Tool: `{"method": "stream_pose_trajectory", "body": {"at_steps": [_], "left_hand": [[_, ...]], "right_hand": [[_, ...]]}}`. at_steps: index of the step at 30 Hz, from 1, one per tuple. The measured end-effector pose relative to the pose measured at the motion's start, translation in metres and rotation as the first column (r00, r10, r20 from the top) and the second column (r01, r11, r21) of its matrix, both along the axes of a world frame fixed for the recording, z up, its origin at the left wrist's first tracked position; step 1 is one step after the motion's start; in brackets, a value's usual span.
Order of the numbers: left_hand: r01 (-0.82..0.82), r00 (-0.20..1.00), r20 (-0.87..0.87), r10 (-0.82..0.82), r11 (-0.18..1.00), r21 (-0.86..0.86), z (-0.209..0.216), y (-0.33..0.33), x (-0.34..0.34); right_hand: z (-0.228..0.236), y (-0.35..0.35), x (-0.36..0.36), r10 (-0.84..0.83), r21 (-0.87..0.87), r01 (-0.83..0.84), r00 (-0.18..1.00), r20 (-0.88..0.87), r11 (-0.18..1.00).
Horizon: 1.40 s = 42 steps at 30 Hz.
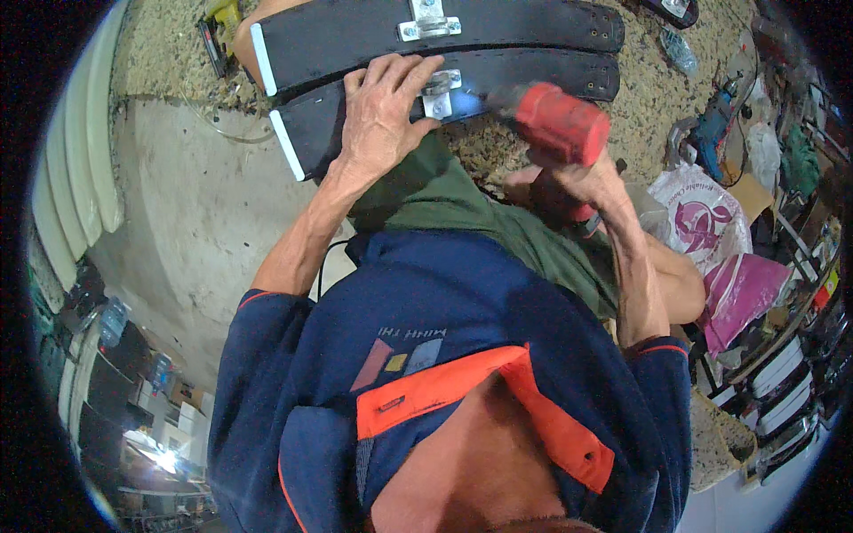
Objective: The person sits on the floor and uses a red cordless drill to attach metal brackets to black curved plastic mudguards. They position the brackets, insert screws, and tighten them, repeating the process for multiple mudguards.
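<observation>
Two long curved black panels with white end strips lie side by side ahead of me: the far panel and the near panel. Each carries a metal bracket at its middle, the far bracket and the near bracket. My left hand lies on the near panel left of its bracket, fingers stretched over the black surface. In my right hand is a red cordless drill, slightly blurred. Its nose points left toward the near bracket, and a bluish light falls there. The drill's tip cannot be made out.
To the right lie a white-and-pink sack, a blue power tool with a cord and assorted clutter. Pale curved strips stand along the left side. A yellow tool sits at the far left.
</observation>
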<state>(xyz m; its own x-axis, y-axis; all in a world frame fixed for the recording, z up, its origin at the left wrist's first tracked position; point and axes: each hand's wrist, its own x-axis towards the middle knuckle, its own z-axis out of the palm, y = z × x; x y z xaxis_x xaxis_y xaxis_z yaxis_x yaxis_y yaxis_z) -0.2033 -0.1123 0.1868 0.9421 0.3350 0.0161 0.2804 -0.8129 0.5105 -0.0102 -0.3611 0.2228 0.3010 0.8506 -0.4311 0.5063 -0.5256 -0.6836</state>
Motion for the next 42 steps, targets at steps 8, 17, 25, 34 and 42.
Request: {"method": "stream_pose_trajectory", "body": {"at_steps": [8,17,25,34,42], "left_hand": [[-0.009,1.000,0.013,0.009,0.999,-0.032,0.001,0.001,0.001],[-0.006,1.000,-0.002,0.006,0.999,-0.042,0.000,0.001,0.001],[-0.100,0.988,0.098,0.123,0.972,-0.213,0.028,-0.004,0.018],[-0.017,0.945,0.290,0.150,0.910,-0.415,0.057,-0.076,0.135],[-0.090,0.883,0.379,0.278,0.892,-0.443,0.049,-0.076,0.137]], "right_hand": [[-0.007,0.000,0.012,-0.180,0.051,0.187,0.976,-0.124,0.981],[-0.011,0.011,0.009,-0.162,0.080,0.175,0.975,-0.154,0.981],[0.004,0.032,0.024,0.011,0.049,-0.009,0.999,-0.042,0.999],[0.031,0.033,0.024,-0.207,-0.083,0.193,0.954,-0.218,0.978],[0.025,0.040,0.026,-0.182,-0.174,0.152,0.968,-0.172,0.973]]}}
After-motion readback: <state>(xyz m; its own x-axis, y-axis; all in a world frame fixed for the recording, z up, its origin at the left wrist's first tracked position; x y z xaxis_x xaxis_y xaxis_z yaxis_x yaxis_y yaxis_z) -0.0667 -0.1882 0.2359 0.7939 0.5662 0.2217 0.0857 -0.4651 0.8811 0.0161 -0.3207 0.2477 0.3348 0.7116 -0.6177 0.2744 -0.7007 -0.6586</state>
